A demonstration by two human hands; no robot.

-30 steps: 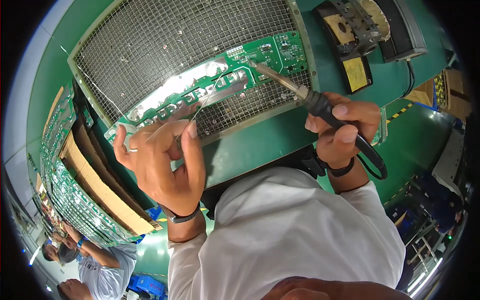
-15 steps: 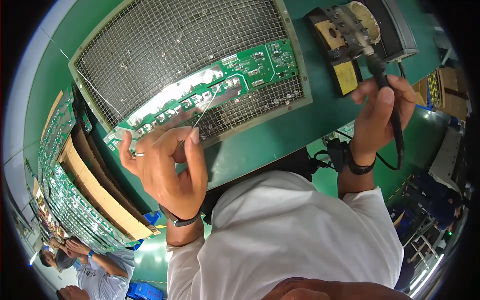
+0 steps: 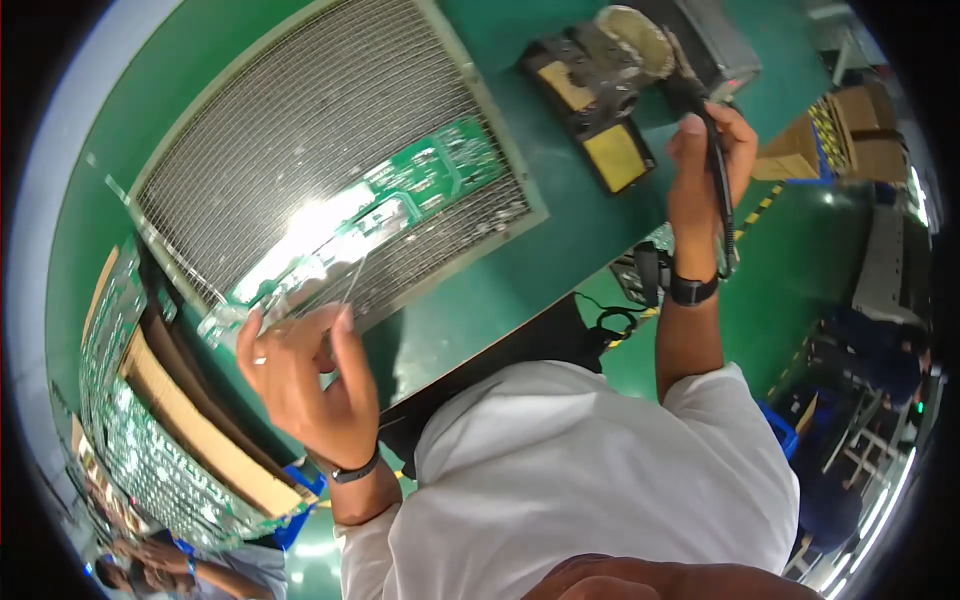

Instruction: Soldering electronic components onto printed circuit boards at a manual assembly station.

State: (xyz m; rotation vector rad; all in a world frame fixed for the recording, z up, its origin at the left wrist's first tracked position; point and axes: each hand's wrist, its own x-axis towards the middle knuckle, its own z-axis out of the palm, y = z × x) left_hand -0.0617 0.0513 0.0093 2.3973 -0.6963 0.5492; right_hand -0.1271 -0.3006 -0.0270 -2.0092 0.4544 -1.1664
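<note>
A thin silvery solder wire [image 3: 357, 278] is pinched between the thumb and finger of my left hand [image 3: 315, 380]. Its free end points up toward a long green circuit board [image 3: 440, 170], which lies slantwise on a wire-mesh tray [image 3: 290, 110]. Glare whitens the middle of the board, and my left fingers are close by its lower left end. At the upper right my right hand [image 3: 710, 165] grips a black soldering iron [image 3: 716, 155] by its handle, the cable hanging down past the wrist. The iron's front end is beside the soldering iron stand [image 3: 590, 85]; its tip is blurred.
The stand has a yellow sponge [image 3: 616, 158] and a round, rough-lined cup [image 3: 638, 42]. A dark box-shaped unit [image 3: 710, 45] stands behind it. At left, several green boards [image 3: 160, 455] stand in rows beside cardboard [image 3: 215, 415]. Another person's arms [image 3: 165, 560] show at lower left.
The view has shifted, with tray and stand appearing farther left. My right hand has moved with the iron up toward the stand's cup. The left hand still pinches the solder wire.
</note>
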